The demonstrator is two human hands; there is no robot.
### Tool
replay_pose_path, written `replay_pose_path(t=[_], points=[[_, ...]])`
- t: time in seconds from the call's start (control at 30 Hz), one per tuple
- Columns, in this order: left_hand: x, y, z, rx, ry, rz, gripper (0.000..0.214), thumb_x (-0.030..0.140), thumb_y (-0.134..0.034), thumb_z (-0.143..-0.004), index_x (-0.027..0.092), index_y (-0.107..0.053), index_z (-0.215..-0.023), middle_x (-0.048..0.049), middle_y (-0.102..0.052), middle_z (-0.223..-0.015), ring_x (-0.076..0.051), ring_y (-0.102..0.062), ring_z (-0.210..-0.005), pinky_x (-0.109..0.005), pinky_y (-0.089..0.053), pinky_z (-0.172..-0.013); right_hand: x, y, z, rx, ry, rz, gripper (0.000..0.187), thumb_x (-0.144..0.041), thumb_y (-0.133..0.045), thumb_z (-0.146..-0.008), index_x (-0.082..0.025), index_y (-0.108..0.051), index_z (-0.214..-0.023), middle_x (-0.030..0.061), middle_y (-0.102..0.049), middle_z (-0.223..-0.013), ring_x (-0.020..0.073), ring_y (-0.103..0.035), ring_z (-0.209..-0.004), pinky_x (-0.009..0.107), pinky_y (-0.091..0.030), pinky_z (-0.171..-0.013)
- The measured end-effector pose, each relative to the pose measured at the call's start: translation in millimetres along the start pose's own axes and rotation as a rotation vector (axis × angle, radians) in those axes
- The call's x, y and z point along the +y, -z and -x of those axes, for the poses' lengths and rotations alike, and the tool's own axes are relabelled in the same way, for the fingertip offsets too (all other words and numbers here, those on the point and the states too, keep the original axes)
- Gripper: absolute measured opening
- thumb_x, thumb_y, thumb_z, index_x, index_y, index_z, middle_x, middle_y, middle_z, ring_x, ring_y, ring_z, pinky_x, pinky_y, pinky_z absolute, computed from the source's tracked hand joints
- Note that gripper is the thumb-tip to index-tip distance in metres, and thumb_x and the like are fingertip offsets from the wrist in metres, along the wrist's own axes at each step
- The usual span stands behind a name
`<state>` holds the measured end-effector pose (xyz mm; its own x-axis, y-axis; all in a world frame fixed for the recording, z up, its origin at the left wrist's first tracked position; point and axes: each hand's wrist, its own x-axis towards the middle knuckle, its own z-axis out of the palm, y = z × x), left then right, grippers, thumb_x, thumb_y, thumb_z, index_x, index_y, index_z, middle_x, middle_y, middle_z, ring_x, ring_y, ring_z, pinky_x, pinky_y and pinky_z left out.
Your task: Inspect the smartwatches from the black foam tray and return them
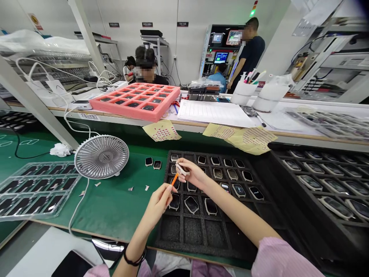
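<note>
Hands close: left hand (157,206) pinches orange stick (174,179) against white watch case (182,169) gripped by right hand (193,173), above black foam tray (191,246).

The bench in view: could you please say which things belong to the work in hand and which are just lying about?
In use: left hand, right hand, orange stick, watch-shaped casing, black foam tray.
Lying about: desk fan, crumpled tissue, clear plastic tray.
</note>
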<state>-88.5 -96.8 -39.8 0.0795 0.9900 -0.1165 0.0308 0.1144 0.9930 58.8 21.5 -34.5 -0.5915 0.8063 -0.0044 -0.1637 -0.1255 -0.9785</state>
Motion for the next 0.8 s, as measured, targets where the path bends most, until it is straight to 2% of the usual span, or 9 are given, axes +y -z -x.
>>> replay_pose_path(t=[0.07,0.13,0.4,0.6,0.67,0.8], points=[[3.8,-6.6,-1.8,0.005,-0.012,0.024,0.042,0.058,-0.046,-0.085,0.018,-0.055,-0.083,0.0091,-0.031,-0.051,-0.006,-0.021,-0.041,-0.017,-0.017,-0.038,-1.2,-16.0,9.0,-0.075,-0.02,-0.28,0.023,-0.041,-0.061,-0.081,-0.022,-0.05,-0.086,-0.0077,-0.048,-0.059,0.0073,-0.039,-0.041,0.019,-0.038,-0.037],[4.8,-9.3,-1.8,0.015,-0.024,0.026,0.042,0.059,-0.047,-0.084,0.017,-0.055,-0.081,0.009,-0.03,-0.051,-0.006,-0.022,-0.042,-0.017,-0.017,-0.038,-2.6,-25.2,13.2,-0.078,-0.04,-0.399,0.026,-0.04,-0.067,-0.079,-0.021,-0.05,-0.083,-0.009,-0.049,-0.056,0.006,-0.037,-0.038,0.018,-0.039,-0.033],[0.9,-6.3,4.1,0.014,-0.012,0.02,0.047,0.062,-0.047,-0.083,0.016,-0.059,-0.081,0.0092,-0.029,-0.049,-0.006,-0.02,-0.041,-0.017,-0.018,-0.037,-4.7,-32.0,14.5,0.001,-0.017,-0.424,0.032,-0.041,-0.073,-0.075,-0.021,-0.048,-0.078,-0.0103,-0.051,-0.054,0.0051,-0.039,-0.035,0.02,-0.046,-0.033],[1.7,-3.6,4.2,0.024,-0.005,-0.018,0.051,0.064,-0.049,-0.081,0.015,-0.063,-0.082,0.0089,-0.03,-0.046,-0.006,-0.021,-0.04,-0.018,-0.019,-0.037,-0.6,-33.5,15.2,0.004,0.007,-0.417,0.032,-0.042,-0.071,-0.076,-0.022,-0.047,-0.079,-0.0112,-0.05,-0.053,0.0049,-0.038,-0.035,0.019,-0.044,-0.033],[2.1,-1.4,4.0,0.023,0.004,-0.015,0.053,0.065,-0.051,-0.079,0.014,-0.063,-0.081,0.0088,-0.03,-0.046,-0.006,-0.022,-0.039,-0.018,-0.018,-0.037,0.1,-35.6,15.7,0.013,0.005,-0.412,0.032,-0.042,-0.071,-0.076,-0.022,-0.046,-0.079,-0.012,-0.049,-0.052,0.0038,-0.034,-0.033,0.017,-0.039,-0.032],[-1.9,1.4,3.4,0.024,0.024,0.05,0.053,0.067,-0.055,-0.076,0.014,-0.062,-0.081,0.0095,-0.03,-0.046,-0.004,-0.019,-0.038,-0.018,-0.014,-0.037,2.4,-44.1,15.8,-0.062,-0.073,-0.529,0.03,-0.041,-0.068,-0.078,-0.024,-0.043,-0.082,-0.0136,-0.047,-0.051,0.0013,-0.022,-0.028,0.013,-0.019,-0.028]])
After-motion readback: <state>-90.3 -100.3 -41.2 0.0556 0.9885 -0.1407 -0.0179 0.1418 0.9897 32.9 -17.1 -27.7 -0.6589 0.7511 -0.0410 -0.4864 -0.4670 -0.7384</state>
